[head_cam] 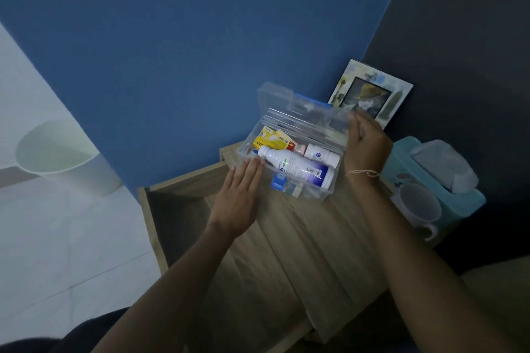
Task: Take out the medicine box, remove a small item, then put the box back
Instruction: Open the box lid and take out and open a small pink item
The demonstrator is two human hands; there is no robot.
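Medicine box (289, 172) out on the wooden cabinet top (301, 238), lid (304, 112) up. Right hand (367, 146) at the lid's right end, fingers curled on its edge, seemingly pinching (blurred, hard to confirm). Left hand (241, 195) flat and spread, holding nothing, fingertips against the near wall. Just beyond them: white bottle (295, 169), yellow packet (271, 139). Best to keep the lid propped, brace the wall, pinch something small.

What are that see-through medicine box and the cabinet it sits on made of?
The medicine box looks like clear, glossy hard plastic: the bottles and packets show through its walls and raised lid, and it has a blue clip. The cabinet top shows a pale matte wood grain, probably laminate or veneer over board, though solid wood cannot be ruled out.
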